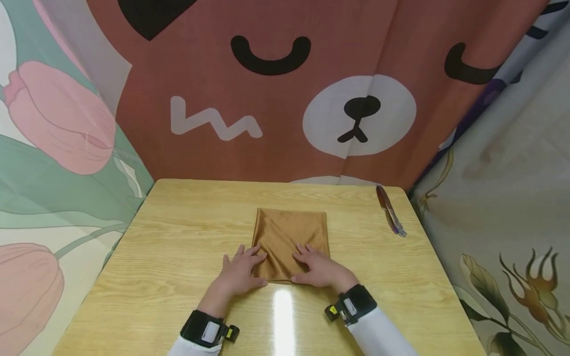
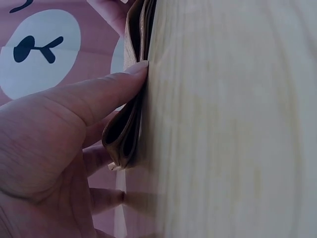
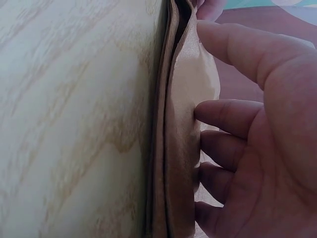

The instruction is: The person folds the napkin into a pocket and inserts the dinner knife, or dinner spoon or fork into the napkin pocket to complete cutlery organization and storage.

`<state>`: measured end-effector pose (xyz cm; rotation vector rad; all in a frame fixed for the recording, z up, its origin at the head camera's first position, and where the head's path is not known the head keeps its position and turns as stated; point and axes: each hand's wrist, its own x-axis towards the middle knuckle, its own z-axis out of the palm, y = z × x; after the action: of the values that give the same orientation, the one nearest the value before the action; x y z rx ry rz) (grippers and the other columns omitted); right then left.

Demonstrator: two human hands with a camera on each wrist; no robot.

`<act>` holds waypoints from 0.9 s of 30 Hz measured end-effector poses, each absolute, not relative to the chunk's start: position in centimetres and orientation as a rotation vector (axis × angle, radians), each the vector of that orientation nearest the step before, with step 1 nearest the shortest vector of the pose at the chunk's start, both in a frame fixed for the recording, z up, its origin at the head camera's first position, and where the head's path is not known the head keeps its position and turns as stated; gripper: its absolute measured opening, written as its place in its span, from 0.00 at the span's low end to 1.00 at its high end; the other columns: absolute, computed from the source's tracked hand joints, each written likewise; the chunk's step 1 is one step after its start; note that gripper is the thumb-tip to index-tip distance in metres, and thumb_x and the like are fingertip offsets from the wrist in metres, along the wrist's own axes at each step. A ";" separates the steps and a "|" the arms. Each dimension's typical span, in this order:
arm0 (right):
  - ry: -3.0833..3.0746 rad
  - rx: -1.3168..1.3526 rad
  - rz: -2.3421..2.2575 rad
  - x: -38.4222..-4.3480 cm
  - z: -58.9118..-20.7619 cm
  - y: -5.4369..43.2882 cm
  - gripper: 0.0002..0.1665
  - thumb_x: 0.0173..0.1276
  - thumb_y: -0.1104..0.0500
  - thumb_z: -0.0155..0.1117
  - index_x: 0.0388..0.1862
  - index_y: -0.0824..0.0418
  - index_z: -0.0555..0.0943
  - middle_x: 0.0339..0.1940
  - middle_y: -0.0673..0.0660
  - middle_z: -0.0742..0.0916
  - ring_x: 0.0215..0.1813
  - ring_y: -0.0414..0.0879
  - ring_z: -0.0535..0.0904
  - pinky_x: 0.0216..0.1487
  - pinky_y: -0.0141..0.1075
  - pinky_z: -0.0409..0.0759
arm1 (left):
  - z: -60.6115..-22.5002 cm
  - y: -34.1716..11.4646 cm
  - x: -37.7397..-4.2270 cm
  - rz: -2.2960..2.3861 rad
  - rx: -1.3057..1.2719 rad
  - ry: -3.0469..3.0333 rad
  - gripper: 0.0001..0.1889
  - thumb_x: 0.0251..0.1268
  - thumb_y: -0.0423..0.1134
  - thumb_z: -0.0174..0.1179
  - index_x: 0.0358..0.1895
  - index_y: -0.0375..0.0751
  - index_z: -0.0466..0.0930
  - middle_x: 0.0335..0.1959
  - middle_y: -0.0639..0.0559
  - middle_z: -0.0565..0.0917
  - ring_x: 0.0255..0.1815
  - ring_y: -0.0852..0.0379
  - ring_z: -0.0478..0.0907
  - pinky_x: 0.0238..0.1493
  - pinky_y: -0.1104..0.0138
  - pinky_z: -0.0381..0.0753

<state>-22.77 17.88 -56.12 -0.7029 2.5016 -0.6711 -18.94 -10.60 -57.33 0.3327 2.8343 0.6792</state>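
A shiny golden-brown cloth (image 1: 289,230), folded into a square, lies flat on the wooden table. My left hand (image 1: 240,272) is spread at its near left corner, with the thumb at the near edge and some fingertips on the cloth. Fingers of my right hand (image 1: 322,269) rest on the cloth's right side, the thumb close to the near edge. Stacked, looped layers of the folded cloth (image 2: 121,136) show beside the left thumb in the left wrist view. In the right wrist view, the right fingertips (image 3: 204,113) touch the upper layer.
At the back right of the table (image 1: 187,222) lies a slim, dark reddish tool (image 1: 388,211) with a clear end. A curtain with a bear face (image 1: 285,109) hangs behind the table's far edge. Patterned fabric hangs along both sides.
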 end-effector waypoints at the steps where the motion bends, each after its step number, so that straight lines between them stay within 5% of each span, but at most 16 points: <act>1: 2.503 -0.703 -0.673 -22.7 -56.1 17.8 0.49 0.68 0.31 0.64 0.81 0.52 0.66 0.86 0.57 0.59 0.87 0.64 0.47 0.81 0.66 0.52 | -57.3 -10.6 -19.0 0.672 0.336 2.834 0.39 0.56 0.60 0.74 0.73 0.59 0.75 0.82 0.52 0.63 0.85 0.31 0.48 0.69 0.19 0.42; 16: 2.505 -0.800 -0.582 -22.2 -56.4 18.1 0.52 0.68 0.34 0.66 0.84 0.51 0.59 0.87 0.56 0.53 0.88 0.60 0.43 0.84 0.62 0.46 | -56.7 -10.9 -18.5 0.658 0.339 2.812 0.38 0.58 0.59 0.73 0.74 0.59 0.74 0.83 0.52 0.62 0.85 0.32 0.48 0.69 0.19 0.42; 27: 2.578 -0.963 -0.459 -22.1 -56.3 19.4 0.48 0.72 0.36 0.63 0.83 0.51 0.60 0.86 0.58 0.58 0.87 0.61 0.49 0.82 0.62 0.54 | -56.3 -11.1 -18.9 0.643 0.386 2.776 0.39 0.58 0.60 0.72 0.75 0.59 0.72 0.83 0.53 0.61 0.85 0.32 0.48 0.69 0.19 0.43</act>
<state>-22.06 19.45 -56.27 -0.9629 2.5784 -0.4587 -18.88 -11.14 -56.28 0.3864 2.7763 0.6426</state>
